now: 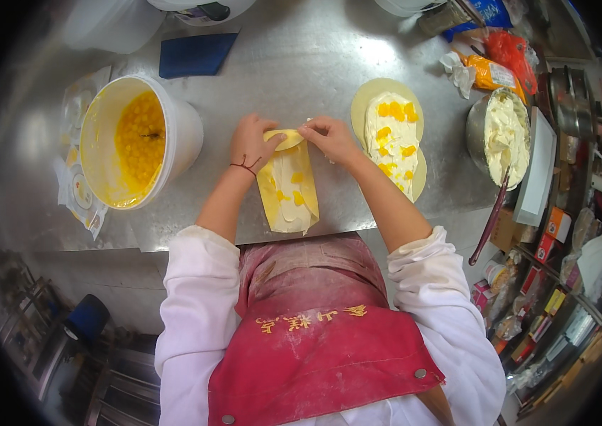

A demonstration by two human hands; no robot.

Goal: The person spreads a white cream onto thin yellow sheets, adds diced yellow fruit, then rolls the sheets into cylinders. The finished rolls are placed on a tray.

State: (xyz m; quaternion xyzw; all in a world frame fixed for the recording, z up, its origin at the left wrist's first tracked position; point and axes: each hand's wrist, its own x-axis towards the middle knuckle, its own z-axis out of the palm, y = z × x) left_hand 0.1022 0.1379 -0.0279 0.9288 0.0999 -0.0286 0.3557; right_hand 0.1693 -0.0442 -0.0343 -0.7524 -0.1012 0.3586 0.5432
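A thin yellow crepe [268, 195] lies in front of me near the table's front edge, its long sides folded inward over white cream and orange-yellow fruit pieces. Its far end is turned over toward me. My left hand [251, 144] grips the left corner of that fold, thumb on top. With thumb and fingers, my right hand [333, 140] pinches the right corner. Close to the right hand, two overlapping round crepes [363, 98] lie flat, bearing a long strip of cream [399, 128] dotted with fruit pieces.
On the left, a white bucket [186, 131] holds yellow fruit chunks in syrup. A metal bowl of cream [507, 135] with a dark-handled utensil [489, 224] stands right. Behind are a dark blue flat piece [198, 55] and bags [496, 71]. Cluttered shelves [564, 284] line the right.
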